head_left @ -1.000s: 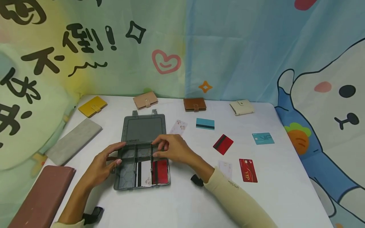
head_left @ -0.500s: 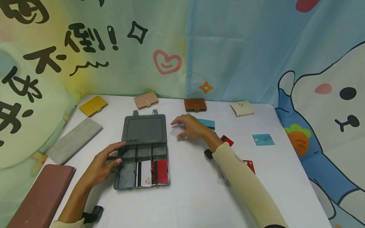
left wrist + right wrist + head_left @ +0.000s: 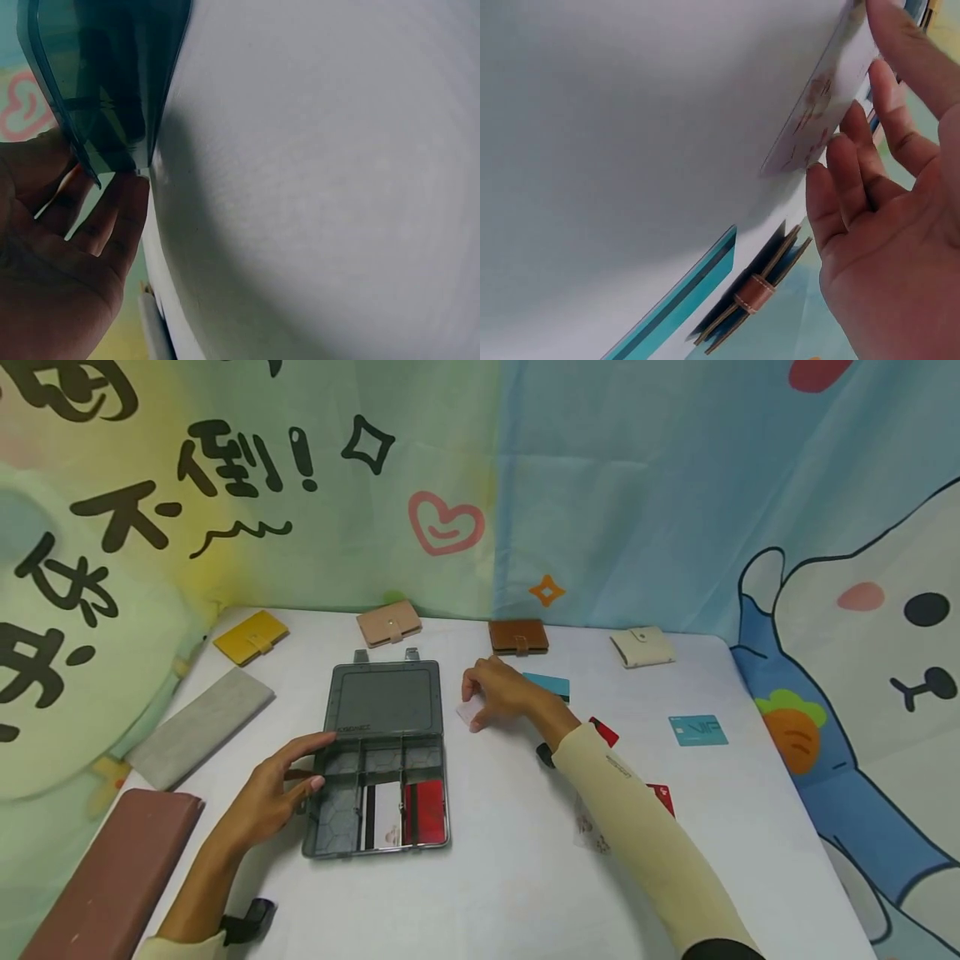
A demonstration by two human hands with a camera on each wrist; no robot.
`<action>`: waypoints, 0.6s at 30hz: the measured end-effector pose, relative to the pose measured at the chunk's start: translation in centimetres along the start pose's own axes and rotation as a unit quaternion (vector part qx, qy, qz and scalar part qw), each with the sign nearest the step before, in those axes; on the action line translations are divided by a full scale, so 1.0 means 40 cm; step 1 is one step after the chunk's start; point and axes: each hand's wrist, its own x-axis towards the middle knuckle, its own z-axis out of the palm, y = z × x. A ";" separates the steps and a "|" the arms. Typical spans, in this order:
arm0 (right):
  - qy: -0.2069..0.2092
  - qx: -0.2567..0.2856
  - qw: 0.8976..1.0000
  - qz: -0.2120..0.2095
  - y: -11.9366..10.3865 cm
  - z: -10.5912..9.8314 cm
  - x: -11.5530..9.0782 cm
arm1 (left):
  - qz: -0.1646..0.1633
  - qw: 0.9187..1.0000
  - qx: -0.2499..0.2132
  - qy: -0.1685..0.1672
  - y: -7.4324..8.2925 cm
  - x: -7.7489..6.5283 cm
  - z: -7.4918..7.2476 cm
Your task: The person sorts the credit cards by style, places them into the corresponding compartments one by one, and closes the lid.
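Observation:
My left hand point(image 3: 270, 797) rests against the left side of an open grey see-through organizer box point(image 3: 360, 852), index fingertip at the hinge-side corner and thumb lower down. In the left wrist view its fingertips reach the edge of the box. A white card with a dark stripe point(image 3: 385, 814) and a red striped card point(image 3: 426, 810) lie in two compartments. To the right of the box, my right hand point(image 3: 506, 689) holds a pale card with small printed figures point(image 3: 817, 112) by its edges, thumb at one end and fingers along the other; the hand partly covers it.
A blue striped card point(image 3: 551, 683), a partly hidden red card point(image 3: 606, 732), a blue VIP card point(image 3: 698, 730) and another red card point(image 3: 662, 797) lie rightward. Small wallets, including a brown one point(image 3: 517, 637), line the back. A grey long wallet point(image 3: 202, 727) and a reddish-brown one point(image 3: 112, 877) lie left.
My right hand has moved from the box's upper right compartment rightward to the pale card, and its fingers have closed on that card. The left hand has stayed at the box.

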 end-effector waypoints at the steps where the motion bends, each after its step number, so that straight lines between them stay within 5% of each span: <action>1: -0.004 0.005 1.000 0.005 -0.001 0.000 -0.004 | 0.000 1.000 0.000 0.000 0.000 0.001 0.000; 12: -0.029 0.109 0.994 -0.010 -0.028 -0.015 -0.104 | -0.010 1.000 -0.003 -0.001 0.005 0.002 0.004; 18: 0.023 0.256 0.966 -0.014 -0.095 0.002 -0.160 | -0.004 1.000 0.000 -0.001 0.005 0.002 0.000</action>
